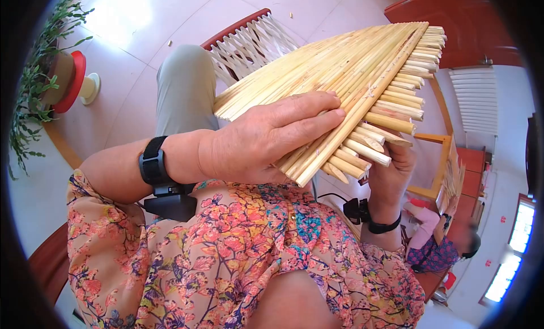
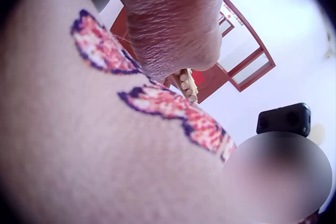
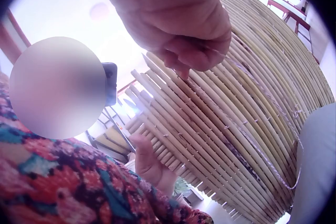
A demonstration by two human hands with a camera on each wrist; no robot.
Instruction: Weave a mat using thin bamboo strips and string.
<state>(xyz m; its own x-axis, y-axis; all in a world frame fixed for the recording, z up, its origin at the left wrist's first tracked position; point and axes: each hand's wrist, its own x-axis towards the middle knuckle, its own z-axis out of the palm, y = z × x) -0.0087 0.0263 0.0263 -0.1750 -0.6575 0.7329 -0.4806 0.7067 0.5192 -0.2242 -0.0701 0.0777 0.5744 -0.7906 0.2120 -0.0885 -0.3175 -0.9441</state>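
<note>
Gripping in left hand (image 1: pixel 258 130) a flat mat of yellow stalks (image 1: pixel 334 65) pointing lengthwise beyond; underneath, clasping thin whitish cord (image 3: pixel 266 92) in nearer right hand (image 3: pixel 181 22).

the stalk mat (image 1: pixel 317 62) over there is straw-yellow, the twine (image 3: pixel 244 70) pinkish-white, the blouse (image 1: pixel 209 255) peach with coral, purple and teal flowers, the trousers (image 1: pixel 184 82) grey-green, the wristbands (image 1: pixel 154 169) black.

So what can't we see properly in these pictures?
- Fingertips of the right hand: head view, behind the stalk mat.
- String inside that hand: right wrist view, covered by curled fingers.
- Most of the stalk mat: left wrist view, blocked by left hand and flowery fabric.
- Face of the other person: head view, blurred.
</note>
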